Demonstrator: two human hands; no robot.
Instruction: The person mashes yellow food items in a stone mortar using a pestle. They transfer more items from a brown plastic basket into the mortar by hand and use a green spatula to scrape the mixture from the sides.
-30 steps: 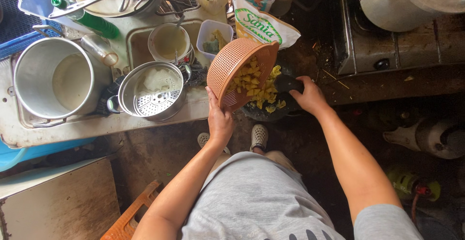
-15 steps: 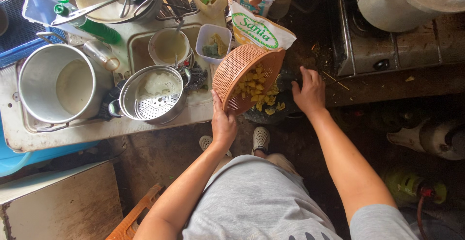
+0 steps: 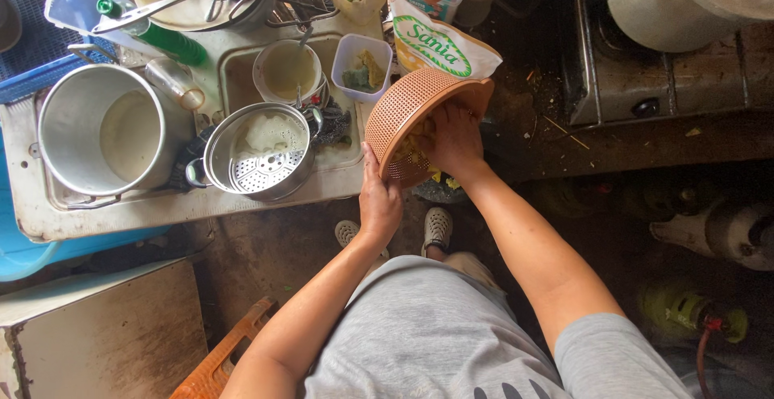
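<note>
Tilted colander (image 3: 407, 113), yellow pieces (image 3: 413, 153) near spilling.
Left hand (image 3: 379, 201) grasps the colander's near wall at the sink's (image 3: 234, 85) right edge; right hand (image 3: 455, 137) reaches inside, its grasp hidden. The steep tilt could drop pieces onto the floor (image 3: 258, 254).

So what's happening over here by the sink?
A person tilts an orange plastic colander with the left hand under its rim, while the right hand reaches inside among yellow food pieces. Beside it, a steel steamer pot and a big metal pot sit at the sink.
</note>
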